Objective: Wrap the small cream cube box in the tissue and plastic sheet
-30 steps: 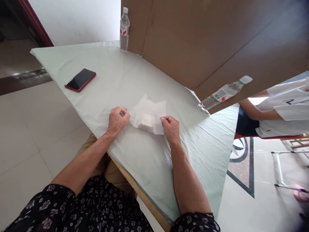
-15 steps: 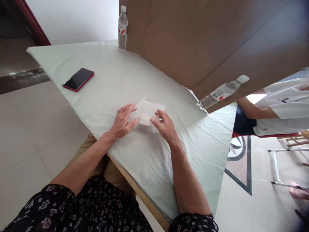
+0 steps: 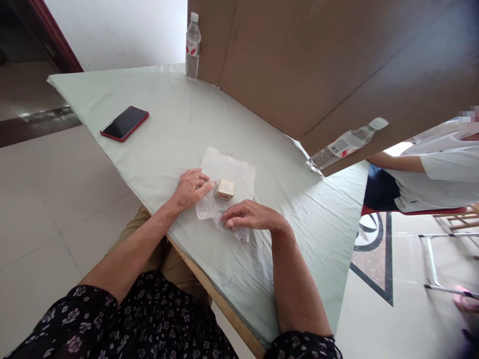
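Note:
A small printed cardboard box, cream with red marks, sits on a spread sheet of bubble wrap on the cloth-covered table. My left hand rests at the wrap's left edge, fingers apart, with the thumb tip close beside the box. Over the near right part of the wrap lies my right hand, its fingers loosely bent and touching the sheet just in front of the box. Part of the wrap is hidden beneath this hand. Neither hand grips the box.
A phone in a red case lies to the left. A brown cardboard panel stands across the back, with a water bottle upright at its left end and another bottle by its right end. A person sits at the right.
The bubble wrap, folded over before, is now spread open and the box shows. My right hand has moved down toward me; my left hand has stayed about where it was.

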Available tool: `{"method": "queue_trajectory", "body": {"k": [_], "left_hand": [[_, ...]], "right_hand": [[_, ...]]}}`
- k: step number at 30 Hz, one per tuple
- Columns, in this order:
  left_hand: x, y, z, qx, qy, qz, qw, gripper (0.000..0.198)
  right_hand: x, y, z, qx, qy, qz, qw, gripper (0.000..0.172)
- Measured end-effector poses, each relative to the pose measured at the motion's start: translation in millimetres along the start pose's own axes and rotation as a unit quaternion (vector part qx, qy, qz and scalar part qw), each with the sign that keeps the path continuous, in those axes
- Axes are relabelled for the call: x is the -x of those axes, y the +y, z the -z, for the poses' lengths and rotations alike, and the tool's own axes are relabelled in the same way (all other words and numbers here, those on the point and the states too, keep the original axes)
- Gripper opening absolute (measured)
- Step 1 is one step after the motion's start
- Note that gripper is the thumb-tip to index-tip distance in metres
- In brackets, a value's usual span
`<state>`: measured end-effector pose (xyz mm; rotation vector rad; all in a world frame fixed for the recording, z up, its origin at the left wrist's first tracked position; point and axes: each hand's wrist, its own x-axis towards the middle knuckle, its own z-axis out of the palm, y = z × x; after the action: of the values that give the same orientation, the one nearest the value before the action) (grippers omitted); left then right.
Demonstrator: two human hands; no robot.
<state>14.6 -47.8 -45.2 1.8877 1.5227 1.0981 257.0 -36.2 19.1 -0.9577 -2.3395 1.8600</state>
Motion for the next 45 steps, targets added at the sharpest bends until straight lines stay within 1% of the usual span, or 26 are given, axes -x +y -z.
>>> {"method": "queue_trajectory", "body": {"k": [1,2,3,5,6,7,9,10,13,16,20,23,25,26,28,29,30,31,32,33,34,36,38,40,43,45], "left_hand": [[0,-1,-0.7,-0.025,-0.006,-0.002,1.000,0.028],[1,-2,-1.2,-0.049,-0.012,-0.008,0.999,0.012],[1,-2,-1.4,-0.069,-0.020,-0.017,0.997,0.007],[3,-2,-0.7,-0.099,-0.050,-0.041,0.993,0.036],[4,-2,0.1,-0.112,-0.069,-0.053,0.990,0.045],[4,-1,1.1,-0.125,-0.087,-0.064,0.986,0.051],[5,0,3.2,-0.146,-0.118,-0.079,0.979,0.059],[5,0,4.0,-0.155,-0.128,-0.082,0.976,0.063],[5,0,5.4,-0.171,-0.149,-0.081,0.971,0.069],[6,0,5.1,-0.179,-0.162,-0.076,0.968,0.072],[6,2,3.8,-0.182,-0.164,-0.062,0.968,0.073],[5,5,3.7,-0.184,-0.160,-0.058,0.968,0.072],[5,6,3.9,-0.188,-0.159,-0.058,0.968,0.071],[5,6,3.9,-0.189,-0.159,-0.058,0.967,0.071],[5,6,3.6,-0.191,-0.159,-0.061,0.967,0.071],[6,6,3.3,-0.190,-0.158,-0.063,0.967,0.071],[6,5,2.8,-0.190,-0.156,-0.065,0.967,0.071],[7,5,2.4,-0.190,-0.153,-0.067,0.968,0.071],[7,4,2.1,-0.190,-0.149,-0.069,0.968,0.071],[7,3,2.2,-0.191,-0.147,-0.070,0.968,0.071],[6,2,2.8,-0.192,-0.147,-0.072,0.968,0.071],[3,-2,5.9,-0.190,-0.156,-0.072,0.967,0.072],[-1,-5,10.9,-0.178,-0.175,-0.071,0.966,0.072],[-4,-5,15.7,-0.163,-0.180,-0.061,0.968,0.068],[-4,3,16.8,-0.161,-0.136,-0.056,0.976,0.058],[0,12,13.8,-0.167,-0.125,-0.086,0.974,0.053]], "right_hand": [[0,-1,0,-0.002,0.040,0.000,0.999,0.032],[1,-2,0,0.000,0.100,0.003,0.995,0.032],[1,-2,1,0.011,0.176,0.009,0.984,0.032],[-2,0,1,0.067,0.327,0.029,0.942,0.032],[-5,2,0,0.105,0.378,0.038,0.919,0.034],[-9,5,-3,0.142,0.406,0.045,0.902,0.041],[-20,11,-8,0.193,0.402,0.048,0.894,0.057],[-24,14,-11,0.206,0.389,0.043,0.897,0.059],[-25,16,-9,0.220,0.364,0.026,0.905,0.046],[3,16,10,0.219,0.361,0.009,0.907,0.040],[55,35,36,0.224,0.441,-0.045,0.868,0.043],[79,60,38,0.218,0.439,-0.102,0.866,0.043],[84,69,33,0.236,0.430,-0.126,0.862,0.050],[84,70,29,0.253,0.442,-0.123,0.852,0.054],[76,61,20,0.291,0.489,-0.082,0.818,0.060],[69,54,14,0.306,0.511,-0.050,0.802,0.059],[60,45,8,0.314,0.516,-0.017,0.797,0.055],[50,37,1,0.319,0.504,0.012,0.803,0.051],[38,29,-6,0.323,0.467,0.033,0.823,0.051],[25,24,-12,0.327,0.411,0.038,0.850,0.054],[13,22,-18,0.333,0.363,0.032,0.870,0.059],[-7,24,-26,0.339,0.304,-0.007,0.890,0.073],[-18,32,-30,0.341,0.284,-0.032,0.896,0.081],[-22,41,-31,0.343,0.284,-0.034,0.895,0.085],[-21,49,-31,0.344,0.289,-0.029,0.893,0.089],[-21,51,-32,0.345,0.291,-0.027,0.892,0.091]]}}
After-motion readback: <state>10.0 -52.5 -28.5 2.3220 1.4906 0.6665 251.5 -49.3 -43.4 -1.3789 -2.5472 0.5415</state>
